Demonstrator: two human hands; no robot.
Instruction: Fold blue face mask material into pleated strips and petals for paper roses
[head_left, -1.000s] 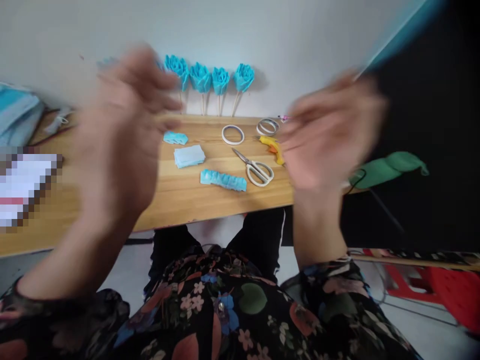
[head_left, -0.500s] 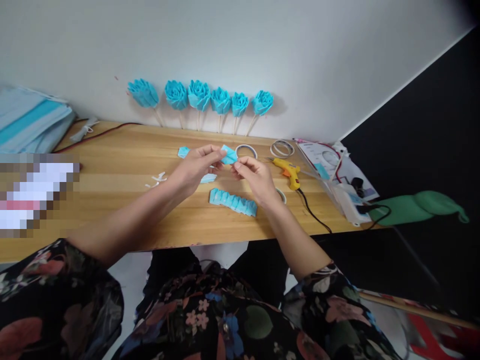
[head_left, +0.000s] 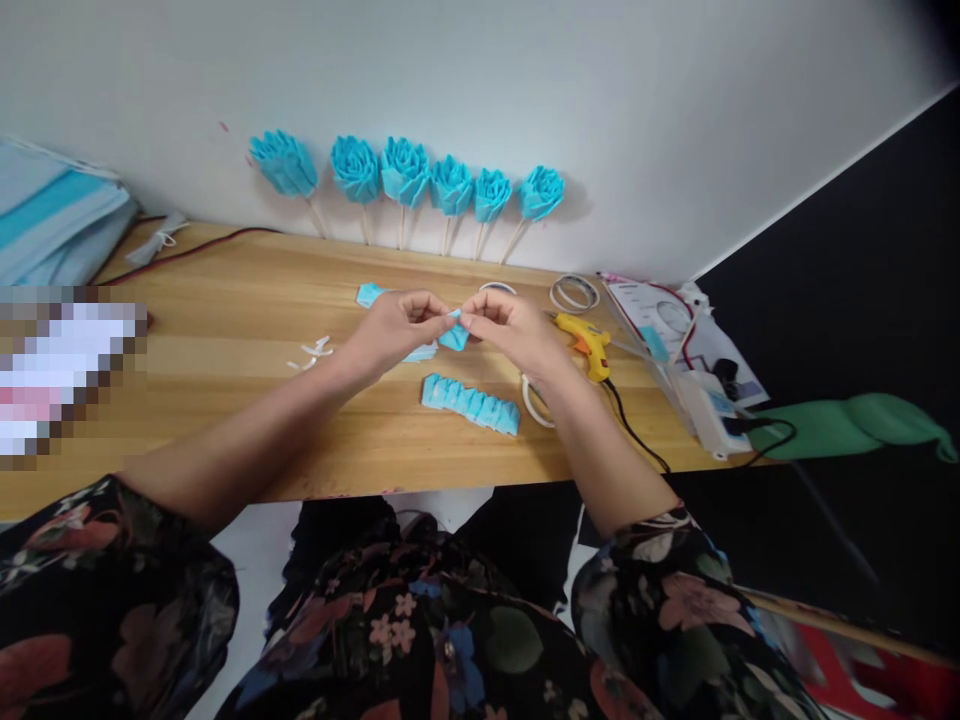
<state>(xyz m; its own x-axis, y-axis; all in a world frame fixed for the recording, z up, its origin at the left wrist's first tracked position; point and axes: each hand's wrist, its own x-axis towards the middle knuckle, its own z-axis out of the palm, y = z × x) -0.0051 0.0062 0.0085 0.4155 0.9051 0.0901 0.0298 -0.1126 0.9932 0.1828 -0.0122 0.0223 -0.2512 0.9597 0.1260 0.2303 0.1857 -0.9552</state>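
A pleated strip point(head_left: 470, 403) lies nearest on the bench point(head_left: 225, 340), in easy reach. Just beyond it, my left hand point(head_left: 390, 330) and right hand point(head_left: 510, 328) each pinch the blue paper piece point(head_left: 454, 336) between them, grip tight, likely to keep its fold. Farther back, paper roses point(head_left: 405, 170) lean against the wall.

Flowers point(head_left: 405, 170) at table point(head_left: 225, 330) rear, paper strip point(head_left: 470, 403) before them, glue gun point(head_left: 586, 340) rightward, perhaps scissors point(head_left: 531, 400) between.

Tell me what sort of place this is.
Probably a craft workbench: a wooden table against a white wall, six blue roses on sticks leaning there, a yellow glue gun beside tape rings. The left hand and right hand pinch a small blue piece.
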